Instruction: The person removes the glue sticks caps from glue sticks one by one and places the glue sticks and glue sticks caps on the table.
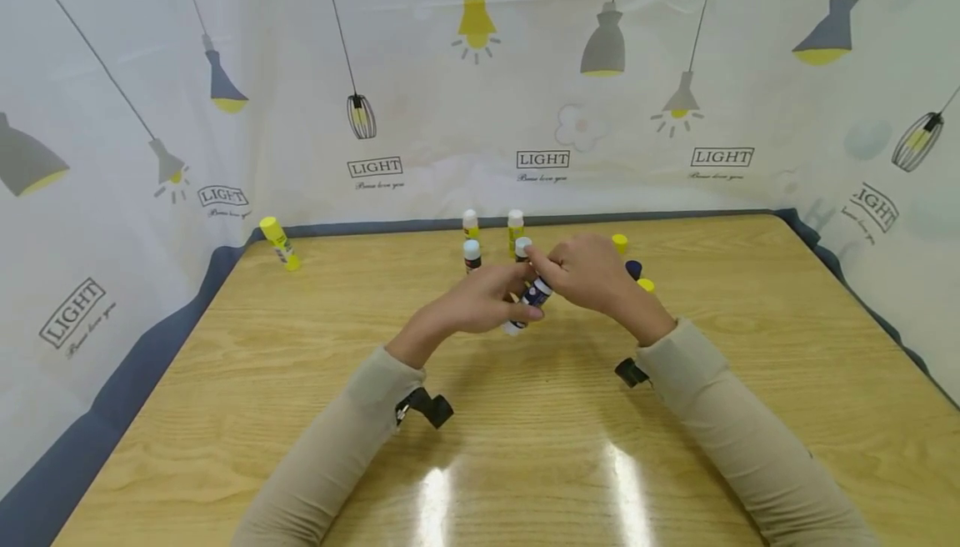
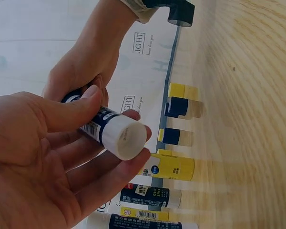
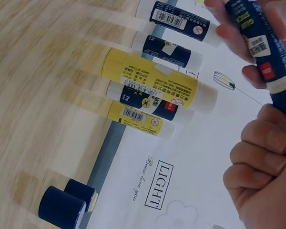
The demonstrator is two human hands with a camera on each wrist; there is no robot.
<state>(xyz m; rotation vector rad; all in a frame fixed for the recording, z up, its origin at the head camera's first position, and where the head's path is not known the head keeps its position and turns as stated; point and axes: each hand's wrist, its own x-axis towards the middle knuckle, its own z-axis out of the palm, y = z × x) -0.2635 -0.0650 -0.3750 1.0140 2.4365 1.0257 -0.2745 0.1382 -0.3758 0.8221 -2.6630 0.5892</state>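
Observation:
A dark blue glue stick (image 1: 536, 295) with a white base is held aslant over the table between both hands. My left hand (image 1: 483, 297) holds its barrel between thumb and fingers; the white base end (image 2: 129, 141) faces the left wrist camera. With curled fingers, my right hand (image 1: 592, 272) grips the dark blue cap (image 3: 283, 101) at the other end. A white band shows between cap and barrel in the right wrist view. Behind the hands stand several uncapped glue sticks, among them a yellow one (image 3: 155, 78) and a dark blue one (image 3: 168, 50).
Loose caps stand on the table right of the hands, among them a yellow cap (image 1: 619, 243) and a dark blue cap (image 1: 633, 268). Far left stands a yellow glue stick (image 1: 279, 243) with its cap on. A printed curtain (image 1: 450, 138) hangs behind the wooden table (image 1: 225, 414).

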